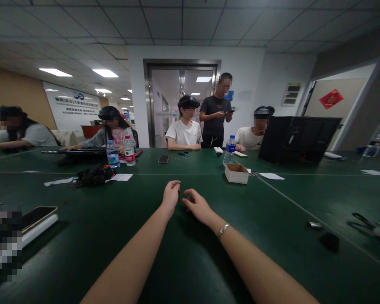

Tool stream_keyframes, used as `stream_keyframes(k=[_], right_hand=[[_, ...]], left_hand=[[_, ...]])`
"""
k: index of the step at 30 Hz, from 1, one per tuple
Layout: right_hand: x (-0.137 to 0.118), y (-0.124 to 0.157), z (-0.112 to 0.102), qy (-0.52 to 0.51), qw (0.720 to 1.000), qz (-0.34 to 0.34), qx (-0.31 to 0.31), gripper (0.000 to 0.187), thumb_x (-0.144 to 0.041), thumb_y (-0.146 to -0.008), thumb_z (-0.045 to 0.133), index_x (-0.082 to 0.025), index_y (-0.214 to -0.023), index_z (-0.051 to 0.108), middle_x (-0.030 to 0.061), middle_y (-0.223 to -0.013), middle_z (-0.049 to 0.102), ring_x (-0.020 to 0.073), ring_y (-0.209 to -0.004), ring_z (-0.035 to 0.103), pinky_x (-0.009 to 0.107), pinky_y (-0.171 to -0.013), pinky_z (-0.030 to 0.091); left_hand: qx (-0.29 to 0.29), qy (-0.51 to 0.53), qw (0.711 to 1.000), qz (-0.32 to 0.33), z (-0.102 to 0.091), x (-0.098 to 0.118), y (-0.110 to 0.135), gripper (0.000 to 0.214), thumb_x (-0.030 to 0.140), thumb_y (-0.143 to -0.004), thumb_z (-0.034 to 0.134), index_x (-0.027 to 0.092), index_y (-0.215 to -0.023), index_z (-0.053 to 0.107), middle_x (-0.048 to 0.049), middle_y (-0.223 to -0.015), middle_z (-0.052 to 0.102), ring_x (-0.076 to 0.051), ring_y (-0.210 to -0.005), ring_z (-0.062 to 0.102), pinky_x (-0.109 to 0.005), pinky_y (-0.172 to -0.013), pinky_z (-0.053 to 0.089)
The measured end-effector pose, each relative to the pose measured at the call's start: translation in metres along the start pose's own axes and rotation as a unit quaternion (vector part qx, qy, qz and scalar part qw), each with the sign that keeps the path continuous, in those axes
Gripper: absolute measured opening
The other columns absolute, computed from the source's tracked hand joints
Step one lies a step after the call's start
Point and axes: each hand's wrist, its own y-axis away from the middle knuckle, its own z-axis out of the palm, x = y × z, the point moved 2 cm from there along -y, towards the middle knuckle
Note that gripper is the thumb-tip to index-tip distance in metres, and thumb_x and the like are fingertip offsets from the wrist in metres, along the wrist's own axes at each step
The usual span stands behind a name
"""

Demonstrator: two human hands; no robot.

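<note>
Both my hands are stretched out over the middle of a dark green table (120, 228). My left hand (171, 196) is turned edge-up, its fingers bent loosely to the right, with no object visible in it. Facing it across a small gap is my right hand (197, 205), its thumb and fingers apart and lightly curved, holding nothing that I can see. A silver bracelet (223, 229) circles my right wrist. Beyond my right hand, the nearest thing is a small open cardboard box (237, 176). The palm of my left hand is partly hidden.
A blue-labelled water bottle (229, 150) stands behind the box. To the left are a black tangled bundle (94, 175), papers (122, 177) and two bottles. A phone (39, 217) lies at near left. A black monitor (299, 139) stands at right. Several people are across the table.
</note>
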Motion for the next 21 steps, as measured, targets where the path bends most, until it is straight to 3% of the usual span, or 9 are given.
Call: stream_keyframes(k=[2,5,12,21], right_hand=[[0.006,-0.011,0.017,-0.063,0.997,0.006,0.037,0.021,-0.026,-0.077,0.051,-0.021,-0.097,0.049,-0.0053,-0.067,0.051,0.011,-0.055,0.051,0.023,-0.052,0.041],[0.013,-0.014,0.021,-0.071,0.994,0.008,0.087,0.015,-0.023,-0.071,0.055,-0.021,-0.084,0.048,-0.007,-0.061,0.047,0.0102,-0.054,0.047,0.022,-0.05,0.038],[0.015,-0.006,0.003,0.018,0.995,-0.027,0.096,0.018,-0.03,-0.068,0.062,-0.02,-0.083,0.059,-0.0028,-0.067,0.058,0.0119,-0.06,0.052,0.024,-0.057,0.04],[0.026,-0.009,-0.019,0.121,0.983,-0.051,0.129,0.022,-0.029,-0.071,0.061,-0.019,-0.09,0.065,0.0031,-0.081,0.059,0.0157,-0.072,0.054,0.029,-0.069,0.044]], left_hand=[[0.018,0.062,0.998,-0.006,0.021,-0.011,0.001,0.013,0.026,-0.079,0.054,0.019,-0.089,0.056,-0.0078,-0.091,0.058,-0.015,-0.08,0.056,-0.03,-0.075,0.044],[0.023,0.103,0.994,-0.007,0.031,-0.024,0.005,0.014,0.031,-0.08,0.056,0.02,-0.09,0.056,-0.0079,-0.095,0.057,-0.014,-0.08,0.055,-0.03,-0.075,0.044],[-0.015,0.099,0.995,0.021,0.015,-0.023,0.008,0.025,0.033,-0.07,0.069,0.019,-0.087,0.059,-0.0064,-0.087,0.06,-0.014,-0.082,0.058,-0.032,-0.081,0.044],[-0.082,0.147,0.985,-0.037,0.003,-0.015,0.012,0.03,0.021,-0.06,0.08,0.018,-0.082,0.059,-0.0067,-0.091,0.059,-0.013,-0.085,0.061,-0.035,-0.088,0.048]])
